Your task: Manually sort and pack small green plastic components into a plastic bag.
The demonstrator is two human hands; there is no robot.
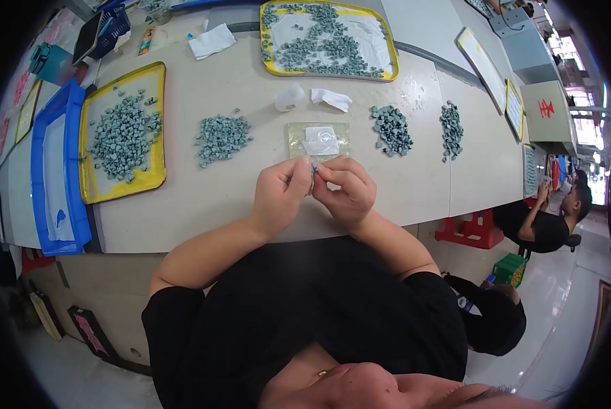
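Note:
My left hand point(280, 195) and my right hand point(348, 191) meet over the near part of the table, thumbs and forefingers pinched together. Between their fingertips is a small dark piece point(315, 170), mostly covered, its kind too small to make out. Just beyond the fingers lies a flat, yellowish clear pad point(295, 140) with a white square point(321, 141) on it. Grey-green small pieces form a heap point(224, 138) to the left, with a darker heap point(391, 131) to the right and a narrow one point(451, 129) farther right.
Two yellow-rimmed trays, one at left point(157, 153) and one at the back point(395, 51), hold many similar pieces. A blue bin point(80, 232) stands at far left. A white cup-like thing point(290, 98) and folded tissue point(331, 100) lie behind the pad. Other people sit at right.

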